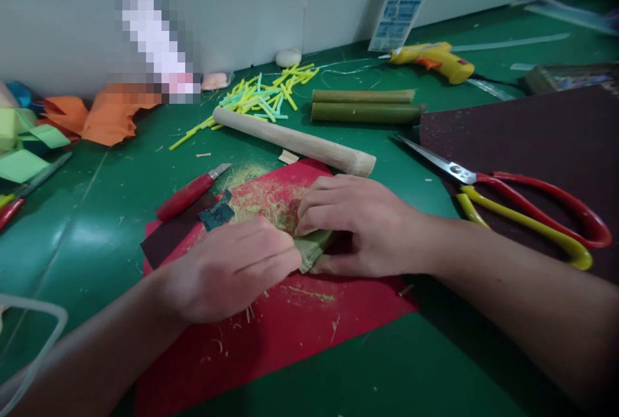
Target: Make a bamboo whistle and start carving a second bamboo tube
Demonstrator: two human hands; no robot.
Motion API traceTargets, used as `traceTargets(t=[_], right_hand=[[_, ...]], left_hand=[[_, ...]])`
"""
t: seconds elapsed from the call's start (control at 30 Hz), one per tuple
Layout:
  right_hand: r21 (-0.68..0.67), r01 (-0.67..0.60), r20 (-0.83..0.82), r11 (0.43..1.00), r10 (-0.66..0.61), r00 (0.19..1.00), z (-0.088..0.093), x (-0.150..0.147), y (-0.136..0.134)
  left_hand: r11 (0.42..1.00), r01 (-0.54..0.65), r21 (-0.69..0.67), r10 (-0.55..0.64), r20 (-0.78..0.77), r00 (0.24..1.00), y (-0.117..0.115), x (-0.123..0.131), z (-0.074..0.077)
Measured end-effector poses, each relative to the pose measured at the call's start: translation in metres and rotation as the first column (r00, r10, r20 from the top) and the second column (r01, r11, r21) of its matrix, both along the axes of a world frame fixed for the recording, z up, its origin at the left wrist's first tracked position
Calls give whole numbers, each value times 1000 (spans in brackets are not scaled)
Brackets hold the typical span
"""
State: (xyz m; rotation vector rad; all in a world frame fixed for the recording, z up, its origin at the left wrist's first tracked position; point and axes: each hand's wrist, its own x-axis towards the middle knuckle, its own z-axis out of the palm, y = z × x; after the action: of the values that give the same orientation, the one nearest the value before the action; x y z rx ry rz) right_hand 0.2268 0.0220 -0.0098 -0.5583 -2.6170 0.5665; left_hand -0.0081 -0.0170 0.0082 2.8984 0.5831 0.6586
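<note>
My right hand (362, 227) is wrapped round a pale green piece (310, 251), perhaps bamboo, most of it hidden by the fingers. Close against it, my left hand (242, 265) is closed, and whatever its fingers hold is hidden. Both hands are over a red sheet (319, 320) strewn with yellowish shavings and dust. Left of them lie a red-handled craft knife (188, 193), a dark square of sandpaper-like sheet (217, 212) and a dark brown strip (167, 236). A pale, peeled bamboo stick (294, 140) rests just beyond the sheet.
Large scissors (483, 180) with red and yellow handles lie on a dark brown sheet (512, 133) at right. Behind are green bamboo lengths (362, 111), cut yellow and green straws (265, 95), a yellow glue gun (435, 62) and a blue-white carton (401, 8). Orange paper (109, 117) is at left.
</note>
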Motion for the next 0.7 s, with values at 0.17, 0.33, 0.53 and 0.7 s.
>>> traceTargets(t=[0.17, 0.33, 0.53, 0.7], right_hand=[[-3, 11, 9, 1000, -11, 1000, 2, 0, 0], [-3, 7, 3, 1000, -7, 1000, 2, 0, -1], [2, -5, -8, 1000, 5, 1000, 1, 0, 0], [10, 2, -1, 1000, -2, 1000, 1, 0, 0]], left_hand=[[998, -31, 52, 32, -20, 999, 0, 2, 3], [1000, -16, 7, 16, -16, 1000, 0, 1, 3], [998, -57, 13, 58, -58, 997, -3, 0, 1], [998, -56, -1, 56, -38, 998, -5, 3, 4]])
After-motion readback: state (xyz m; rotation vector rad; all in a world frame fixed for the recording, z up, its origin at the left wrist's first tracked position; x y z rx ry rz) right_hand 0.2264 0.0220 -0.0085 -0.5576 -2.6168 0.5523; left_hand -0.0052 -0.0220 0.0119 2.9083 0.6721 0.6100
